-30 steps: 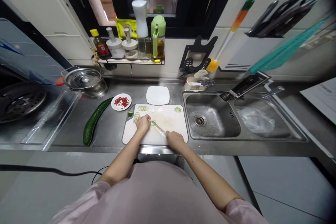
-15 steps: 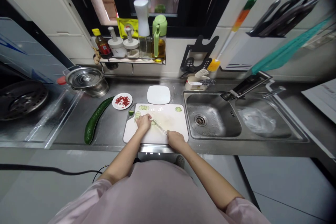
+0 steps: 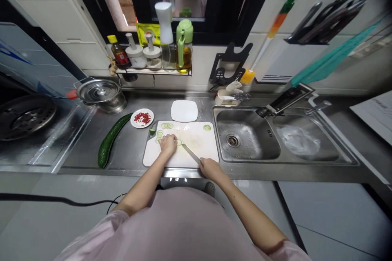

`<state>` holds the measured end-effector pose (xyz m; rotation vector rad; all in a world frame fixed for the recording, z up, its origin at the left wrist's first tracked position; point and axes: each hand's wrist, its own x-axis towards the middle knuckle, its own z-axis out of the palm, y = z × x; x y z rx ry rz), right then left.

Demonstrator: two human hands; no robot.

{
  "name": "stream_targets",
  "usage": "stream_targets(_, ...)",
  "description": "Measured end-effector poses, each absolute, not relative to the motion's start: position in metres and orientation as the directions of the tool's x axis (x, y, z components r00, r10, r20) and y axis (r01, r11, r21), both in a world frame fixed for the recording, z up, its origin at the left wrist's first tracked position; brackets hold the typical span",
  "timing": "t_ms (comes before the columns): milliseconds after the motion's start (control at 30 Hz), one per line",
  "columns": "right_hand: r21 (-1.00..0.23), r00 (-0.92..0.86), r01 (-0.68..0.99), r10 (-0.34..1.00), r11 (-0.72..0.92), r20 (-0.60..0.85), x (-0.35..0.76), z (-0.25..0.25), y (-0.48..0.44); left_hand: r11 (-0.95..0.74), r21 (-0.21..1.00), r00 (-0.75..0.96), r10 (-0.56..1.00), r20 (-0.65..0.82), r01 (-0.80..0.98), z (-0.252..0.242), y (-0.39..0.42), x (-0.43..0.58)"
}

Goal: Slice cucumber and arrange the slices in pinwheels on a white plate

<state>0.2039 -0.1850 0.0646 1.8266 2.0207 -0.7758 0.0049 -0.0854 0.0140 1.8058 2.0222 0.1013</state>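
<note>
On the white cutting board (image 3: 196, 159), my left hand (image 3: 168, 145) has its fingers bent and pressed together at a thin pale-green cucumber slice (image 3: 179, 142). My right hand (image 3: 211, 169) grips a kitchen knife (image 3: 191, 154) by the handle at the board's lower right edge. The blade slants up and left, its tip just right of that slice. More cucumber slices (image 3: 167, 126) lie in overlapping rows along the board's top left and beside my left hand. A small stack of cucumber slices (image 3: 207, 127) sits in the top right corner. A dark green cucumber end (image 3: 152, 131) rests at the board's left corner.
Left of the board lie a whole long cucumber (image 3: 112, 140) and a white plate of red pieces (image 3: 142, 118). An empty white square plate (image 3: 184, 111) is behind it. To the right is the sink (image 3: 248, 134); a lidded steel pot (image 3: 105, 96) stands back left.
The knife has moved right and slightly toward me, away from my left hand, and its blade shows more clearly. My left hand stays almost in place.
</note>
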Motion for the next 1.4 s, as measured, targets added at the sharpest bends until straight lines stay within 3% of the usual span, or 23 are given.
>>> stream_targets(333,-0.21,-0.059,0.975,0.82,-0.076,-0.569,0.228,0.058,-0.196,0.164,0.408,-0.058,0.964,-0.259,0.898,0.017,-0.089,0.007)
stream_targets(600,-0.219,-0.034,0.969,0.822,-0.112,-0.569,0.232,0.062,-0.189,0.355,0.541,-0.219,0.928,-0.301,0.762,0.02,-0.103,-0.021)
stream_targets(933,-0.227,-0.078,0.972,0.828,-0.061,-0.555,0.224,0.053,-0.178,0.478,0.523,-0.382,0.878,-0.288,0.705,0.014,-0.105,-0.069)
stream_targets(1400,-0.238,-0.102,0.971,0.832,-0.037,-0.545,0.222,0.056,-0.176,0.526,0.464,-0.455,0.85,-0.264,0.713,0.008,-0.103,-0.082)
